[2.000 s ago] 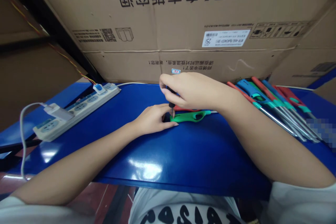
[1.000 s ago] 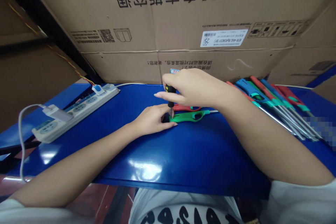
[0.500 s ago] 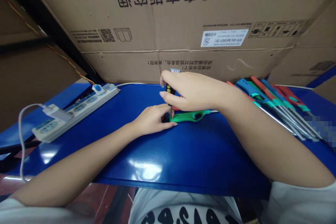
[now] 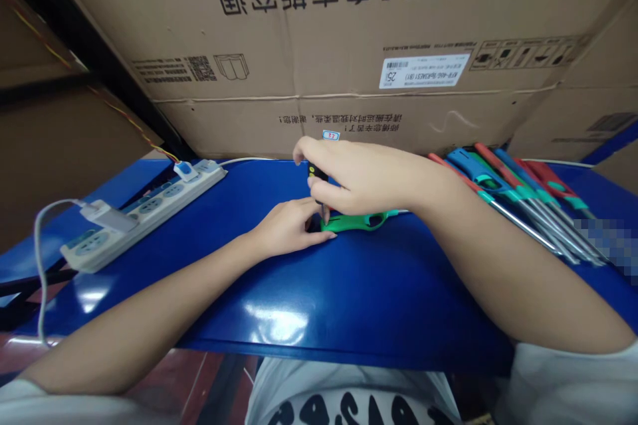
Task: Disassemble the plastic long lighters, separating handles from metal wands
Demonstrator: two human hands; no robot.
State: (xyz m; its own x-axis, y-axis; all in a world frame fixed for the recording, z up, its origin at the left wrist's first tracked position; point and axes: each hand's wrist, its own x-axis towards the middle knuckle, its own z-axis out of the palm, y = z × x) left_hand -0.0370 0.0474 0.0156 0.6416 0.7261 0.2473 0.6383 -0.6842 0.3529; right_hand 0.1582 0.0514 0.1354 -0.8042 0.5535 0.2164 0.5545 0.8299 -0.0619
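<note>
My right hand (image 4: 343, 176) is closed around the black and yellow handle of a screwdriver (image 4: 318, 174), which points down. Its shaft reaches the left end of a green long-necked lighter (image 4: 351, 222) lying on the blue table (image 4: 319, 285). My left hand (image 4: 294, 229) pinches that same end of the lighter between thumb and fingers. The exact spot where the screwdriver's tip touches is hidden by my fingers. The lighter's metal neck points right, partly behind my right wrist.
At the right lie several long-necked lighters (image 4: 518, 186) with red, blue and green handles. A white power strip (image 4: 144, 216) with plugs runs along the left. Behind the table stands a large cardboard box (image 4: 279, 46), with a small label (image 4: 331, 135) low on it.
The screwdriver's handle and the fingers of my right hand have shifted slightly left, so the screwdriver leans more. My left hand and the green lighter stay in place.
</note>
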